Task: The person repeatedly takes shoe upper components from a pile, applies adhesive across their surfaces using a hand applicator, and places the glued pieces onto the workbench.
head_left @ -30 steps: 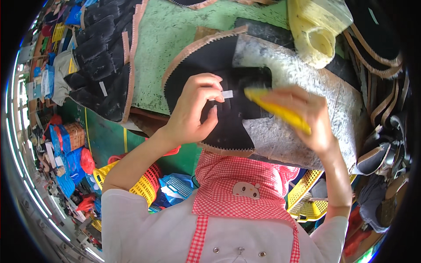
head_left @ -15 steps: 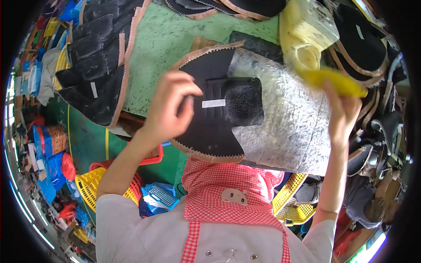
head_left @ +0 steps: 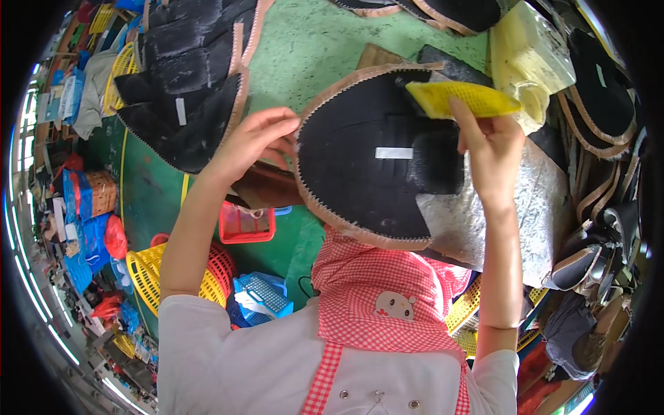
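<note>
My right hand [head_left: 494, 149] grips a yellow flat, pointed tool [head_left: 463, 100] with a fine grid texture, held over the far right part of a black fabric shoe-upper piece [head_left: 353, 166]. The piece lies flat, with a tan stitched zigzag border, a white label strip and a shinier dark patch. Beneath its right side is a silvery, crusted board [head_left: 526, 214]. At the piece's left rim, my left hand [head_left: 259, 142] has its fingers stretched out and apart, the fingertips meeting the border; whether they pinch it is unclear.
A row of overlapping black pieces [head_left: 187, 76] covers the left of the green table [head_left: 304, 55]. A yellowish, crusted container [head_left: 529, 62] stands at the far right, near more black pieces [head_left: 602, 90]. Below are a red basket [head_left: 247, 225], a yellow basket [head_left: 162, 273] and a blue basket [head_left: 263, 297].
My right hand has brought the yellow tool leftward from beside the container to over the black piece. My left hand has uncurled and come to the piece's left rim. The view has shifted.
</note>
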The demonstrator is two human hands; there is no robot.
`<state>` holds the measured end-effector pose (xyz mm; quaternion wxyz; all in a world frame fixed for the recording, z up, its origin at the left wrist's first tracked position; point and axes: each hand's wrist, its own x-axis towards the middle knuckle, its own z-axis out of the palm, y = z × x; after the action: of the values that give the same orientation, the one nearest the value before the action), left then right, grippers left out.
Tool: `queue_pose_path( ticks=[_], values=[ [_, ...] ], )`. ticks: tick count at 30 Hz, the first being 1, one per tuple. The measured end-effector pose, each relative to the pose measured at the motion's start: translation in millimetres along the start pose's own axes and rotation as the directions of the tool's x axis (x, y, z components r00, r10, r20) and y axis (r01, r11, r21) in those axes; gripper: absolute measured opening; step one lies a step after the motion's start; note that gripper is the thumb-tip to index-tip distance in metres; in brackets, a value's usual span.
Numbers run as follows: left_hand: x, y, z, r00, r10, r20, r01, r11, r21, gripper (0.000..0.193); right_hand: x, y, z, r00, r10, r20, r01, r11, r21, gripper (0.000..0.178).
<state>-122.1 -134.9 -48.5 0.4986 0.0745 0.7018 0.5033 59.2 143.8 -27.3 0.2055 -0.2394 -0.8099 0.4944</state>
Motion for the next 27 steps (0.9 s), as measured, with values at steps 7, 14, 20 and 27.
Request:
queue_pose_path(
  ticks=[7, 14, 20, 27],
  values=[
    [3, -11, 0, 0.983, 0.163, 0.084, -0.16, 0.986, -0.046, 0.022, -6, -46, 65, 0.887, -0.414, 0.207, 0.446, 0.882, -0.149, 0.014],
    [5, -21, 1, 0.969, 0.241, 0.055, -0.236, 0.968, -0.091, 0.021, -1, -27, 18, 0.447, -0.419, 0.79, 0.661, 0.75, 0.024, 0.024],
    [6, -20, 3, 0.963, 0.265, 0.056, -0.263, 0.964, -0.04, 0.021, 0, -57, -34, 0.546, -0.151, 0.824, 0.334, 0.941, -0.049, 0.018],
    [0, -15, 6, 0.966, 0.259, 0.015, -0.258, 0.966, -0.025, 0.021, 13, -43, 24, 0.54, -0.489, 0.685, 0.729, 0.679, -0.09, 0.029]
  ],
)
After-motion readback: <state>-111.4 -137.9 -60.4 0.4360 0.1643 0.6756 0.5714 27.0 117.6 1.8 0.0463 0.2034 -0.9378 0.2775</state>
